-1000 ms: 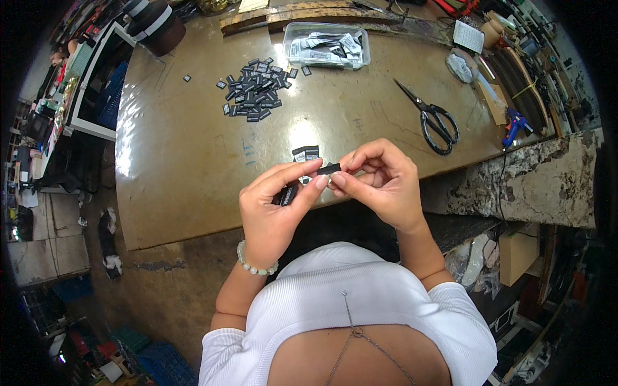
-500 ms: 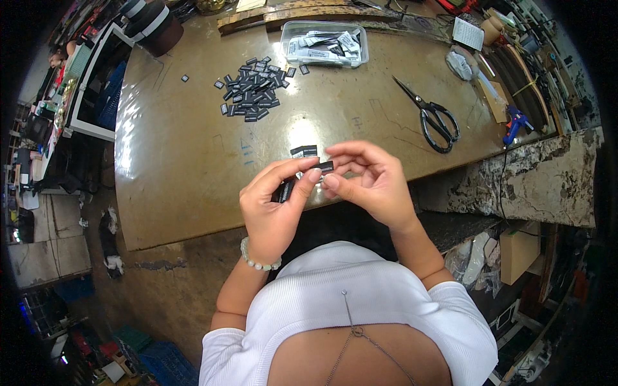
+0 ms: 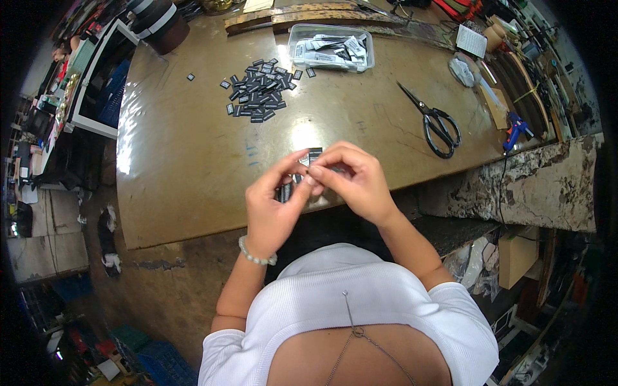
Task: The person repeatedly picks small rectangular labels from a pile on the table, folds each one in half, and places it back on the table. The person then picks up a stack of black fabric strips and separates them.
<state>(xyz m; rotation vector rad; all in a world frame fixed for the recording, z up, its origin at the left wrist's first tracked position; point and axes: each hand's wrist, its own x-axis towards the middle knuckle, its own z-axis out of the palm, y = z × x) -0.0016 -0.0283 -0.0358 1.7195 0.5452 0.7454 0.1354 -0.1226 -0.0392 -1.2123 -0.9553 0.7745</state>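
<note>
My left hand [image 3: 270,199] and my right hand [image 3: 360,186] meet over the near edge of the table, thumbs and fingertips pinched together on a small black label that they mostly hide. Another black label with pale print [image 3: 315,153] shows just beyond the fingertips. More dark labels [image 3: 284,192] peek out beside my left palm; whether they are held or lie on the table I cannot tell. Farther off lies a heap of small folded black labels [image 3: 259,93], with a few stray ones around it.
A clear plastic box [image 3: 302,62] with black and white labels stands behind the heap. Black-handled scissors [image 3: 438,128] lie to the right, a blue glue gun [image 3: 517,132] at the right edge. Wooden strips [image 3: 309,18] and a dark cylinder [image 3: 158,29] are at the back.
My right hand has moved left and closed in on my left fingertips. The label that stuck out between the hands is now mostly covered by the fingers.
</note>
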